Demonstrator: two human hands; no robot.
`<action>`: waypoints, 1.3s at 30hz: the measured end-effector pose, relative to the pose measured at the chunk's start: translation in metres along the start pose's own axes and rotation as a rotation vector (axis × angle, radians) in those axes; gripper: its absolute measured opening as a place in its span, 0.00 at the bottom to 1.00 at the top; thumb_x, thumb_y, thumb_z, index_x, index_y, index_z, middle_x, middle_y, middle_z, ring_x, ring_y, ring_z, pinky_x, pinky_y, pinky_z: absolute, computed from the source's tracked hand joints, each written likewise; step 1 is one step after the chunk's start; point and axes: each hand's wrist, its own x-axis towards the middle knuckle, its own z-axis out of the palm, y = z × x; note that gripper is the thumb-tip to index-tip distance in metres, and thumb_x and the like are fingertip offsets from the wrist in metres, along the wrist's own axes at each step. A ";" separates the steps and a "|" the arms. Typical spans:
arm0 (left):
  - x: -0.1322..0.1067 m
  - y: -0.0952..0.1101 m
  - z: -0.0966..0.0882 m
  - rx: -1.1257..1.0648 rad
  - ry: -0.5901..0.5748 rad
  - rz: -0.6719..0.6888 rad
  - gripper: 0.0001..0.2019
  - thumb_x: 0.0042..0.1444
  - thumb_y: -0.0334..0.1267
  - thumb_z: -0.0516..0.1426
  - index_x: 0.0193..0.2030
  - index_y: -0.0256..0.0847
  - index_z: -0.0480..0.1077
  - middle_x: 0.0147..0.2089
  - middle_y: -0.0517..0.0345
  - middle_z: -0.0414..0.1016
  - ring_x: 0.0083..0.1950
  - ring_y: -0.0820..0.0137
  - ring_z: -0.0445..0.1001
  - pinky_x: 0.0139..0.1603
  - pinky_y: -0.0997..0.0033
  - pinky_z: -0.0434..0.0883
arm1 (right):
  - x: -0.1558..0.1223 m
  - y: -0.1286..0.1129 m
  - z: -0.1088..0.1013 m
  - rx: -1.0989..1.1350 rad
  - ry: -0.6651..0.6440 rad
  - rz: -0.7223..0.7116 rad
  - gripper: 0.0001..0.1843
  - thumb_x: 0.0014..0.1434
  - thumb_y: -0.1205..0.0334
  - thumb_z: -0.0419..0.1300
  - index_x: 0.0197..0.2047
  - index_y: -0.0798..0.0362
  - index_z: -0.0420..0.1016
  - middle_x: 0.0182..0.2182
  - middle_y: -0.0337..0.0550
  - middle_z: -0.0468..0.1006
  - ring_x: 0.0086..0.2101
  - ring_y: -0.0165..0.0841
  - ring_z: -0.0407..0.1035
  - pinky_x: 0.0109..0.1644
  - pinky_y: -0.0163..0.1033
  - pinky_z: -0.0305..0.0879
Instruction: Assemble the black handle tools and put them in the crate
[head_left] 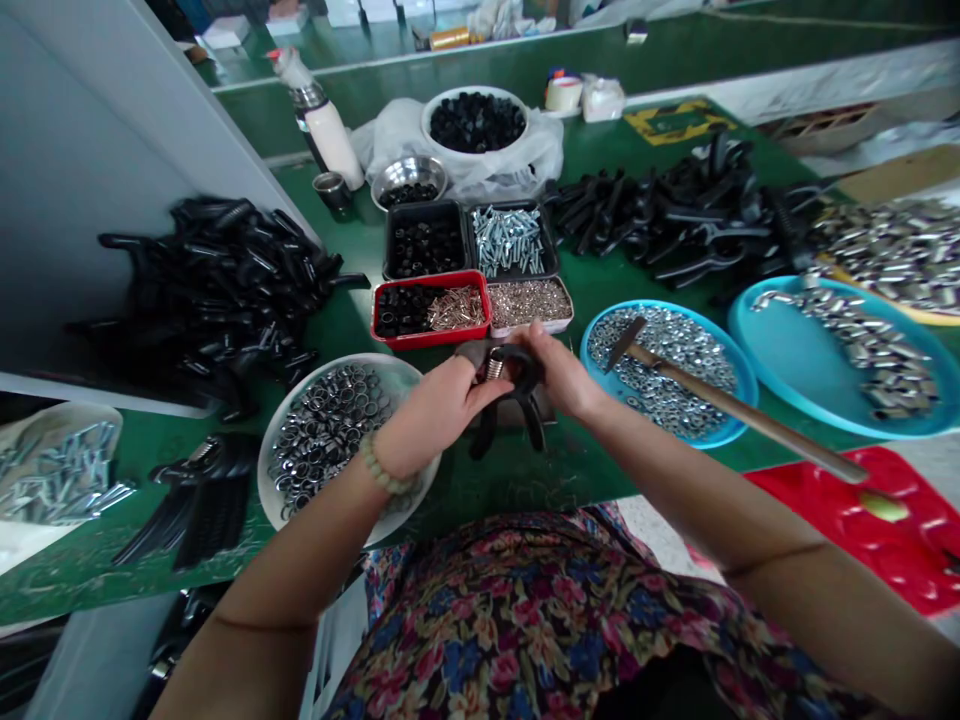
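Observation:
My left hand (439,405) and my right hand (559,370) both grip a black plastic spring clamp (517,395) over the green table, with its handles hanging downward. A metal coil spring (493,368) shows between the jaws, partly covered by my fingers. Just left of my left wrist, a white plate (405,385) holds a heap of metal rings. To the right of my right hand, a wooden-handled hammer (720,395) lies across a blue bowl of small nuts (667,370).
Several trays of black parts, screws and springs (427,310) stand beyond my hands. Heaps of black clamp parts (217,290) lie left and right. A teal tray of metal sleeves (847,360) sits right, a red board (847,530) near it, and a grey partition (97,200) at left.

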 end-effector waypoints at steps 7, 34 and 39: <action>-0.015 -0.014 0.033 0.449 -0.017 0.223 0.10 0.62 0.30 0.50 0.46 0.36 0.70 0.47 0.47 0.71 0.49 0.61 0.69 0.51 0.60 0.69 | 0.130 0.011 0.009 -1.201 -0.272 -0.351 0.10 0.60 0.62 0.57 0.38 0.58 0.78 0.42 0.56 0.77 0.48 0.47 0.63 0.51 0.50 0.53; 0.120 -0.105 -0.021 0.347 0.333 -0.189 0.12 0.58 0.30 0.52 0.49 0.31 0.68 0.43 0.45 0.74 0.45 0.62 0.74 0.50 0.65 0.68 | 0.084 0.011 -0.018 -0.567 -0.164 -0.226 0.11 0.57 0.68 0.57 0.45 0.55 0.72 0.35 0.42 0.78 0.35 0.34 0.70 0.41 0.38 0.61; 0.115 -0.114 -0.018 0.428 0.242 -0.079 0.14 0.61 0.29 0.47 0.46 0.31 0.71 0.51 0.42 0.69 0.48 0.65 0.73 0.56 0.66 0.66 | 0.006 0.028 -0.043 -0.245 -0.138 0.071 0.04 0.63 0.61 0.53 0.40 0.50 0.67 0.32 0.41 0.80 0.34 0.34 0.74 0.42 0.42 0.67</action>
